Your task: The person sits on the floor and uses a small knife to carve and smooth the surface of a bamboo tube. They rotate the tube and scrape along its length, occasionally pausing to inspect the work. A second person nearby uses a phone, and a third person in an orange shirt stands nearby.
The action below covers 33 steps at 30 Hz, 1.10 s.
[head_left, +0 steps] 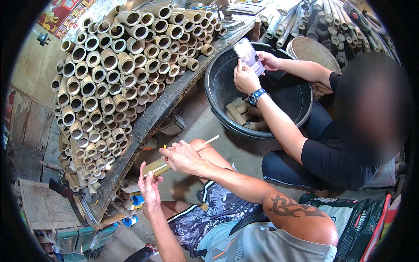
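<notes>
Nearest us, our left hand [149, 185] rises palm-up, fingers curled around the lower end of a short bamboo tube [156, 167], steadying it over the knee. Our right hand [183, 158] bends over the tube's top, fingertips pinched on a thin pale stick [207, 143], possibly fed into the bore; that end is hidden. Left, cut bamboo tubes [111, 83] are stacked open ends outward. Beyond, another person's hands hold a phone [248, 55] above a black tub [227, 118] containing offcuts.

Bamboo tube [156, 167] end hidden (by hands)
</notes>
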### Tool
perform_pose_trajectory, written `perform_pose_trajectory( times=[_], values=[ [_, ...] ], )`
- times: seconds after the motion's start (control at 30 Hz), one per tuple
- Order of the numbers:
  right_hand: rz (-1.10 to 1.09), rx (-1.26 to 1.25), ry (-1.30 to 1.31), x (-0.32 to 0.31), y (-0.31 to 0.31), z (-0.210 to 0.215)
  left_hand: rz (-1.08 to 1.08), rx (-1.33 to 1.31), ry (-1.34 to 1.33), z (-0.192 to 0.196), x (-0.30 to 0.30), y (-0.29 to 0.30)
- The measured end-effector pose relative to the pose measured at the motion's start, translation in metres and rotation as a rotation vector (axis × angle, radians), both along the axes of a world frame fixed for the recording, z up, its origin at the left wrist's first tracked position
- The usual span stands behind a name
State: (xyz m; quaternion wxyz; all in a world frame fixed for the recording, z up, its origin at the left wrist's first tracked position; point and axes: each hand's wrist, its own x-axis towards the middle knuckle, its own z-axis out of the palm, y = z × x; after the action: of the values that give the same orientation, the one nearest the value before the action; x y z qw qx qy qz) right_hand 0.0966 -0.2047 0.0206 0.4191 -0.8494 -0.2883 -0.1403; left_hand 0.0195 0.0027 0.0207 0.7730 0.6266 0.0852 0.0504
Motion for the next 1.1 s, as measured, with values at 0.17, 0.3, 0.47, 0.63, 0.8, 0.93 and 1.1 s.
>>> perform_pose_trajectory(
  times=[0.17,0.3,0.47,0.63,0.8,0.93,1.1],
  values=[
    [0.008,-0.040,0.039,-0.0008,-0.0018,0.0026,-0.002,0.011,0.000,0.0012,0.0004,0.0001],
    [0.002,-0.025,0.031,-0.0011,-0.0018,0.0038,0.003,0.009,-0.004,0.0009,0.0001,-0.0007],
    [-0.002,-0.021,0.014,-0.0005,-0.0013,0.0030,0.003,0.014,-0.002,0.0010,0.0002,-0.0006],
    [-0.003,-0.005,0.015,-0.0005,-0.0005,0.0011,0.000,0.017,-0.006,0.0012,0.0000,-0.0004],
    [-0.003,0.014,0.008,0.0004,0.0009,-0.0010,0.000,0.021,0.005,0.0014,0.0001,-0.0002],
    [-0.010,0.036,-0.012,0.0006,0.0014,-0.0019,-0.005,0.015,0.000,0.0015,0.0006,0.0000],
    [-0.004,0.011,-0.009,0.0009,0.0011,-0.0016,-0.006,0.016,0.001,0.0009,0.0006,0.0004]
  ],
)
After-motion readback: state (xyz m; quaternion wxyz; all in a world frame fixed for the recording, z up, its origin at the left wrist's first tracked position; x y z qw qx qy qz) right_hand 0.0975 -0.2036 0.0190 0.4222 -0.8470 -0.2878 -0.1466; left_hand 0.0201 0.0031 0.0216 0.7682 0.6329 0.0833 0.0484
